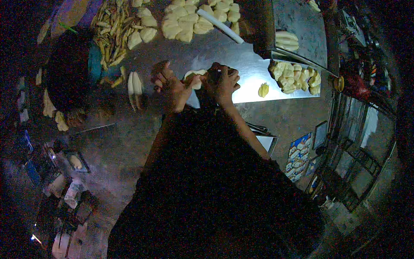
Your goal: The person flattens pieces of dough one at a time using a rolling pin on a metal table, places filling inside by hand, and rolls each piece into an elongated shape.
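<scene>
A small pale piece of dough (196, 78) is pinched between my two hands, over the near edge of the metal table (185, 54). My left hand (172, 88) is closed on its left side. My right hand (224, 84) grips the other side with bent fingers, its thumb side in dark shadow. Two long pale dough rolls (135, 88) lie left of my hands. On the brightly lit metal to the right sit a small yellow lump (263, 90) and a cluster of dough pieces (295, 77).
Many flattened dough pieces (183, 21) spread across the far side, with a white rolling pin (220, 26) beside them. A heap of long yellowish strips (113, 32) is at far left. More pale rolls (286, 41) lie at far right, behind a metal bar (302, 60).
</scene>
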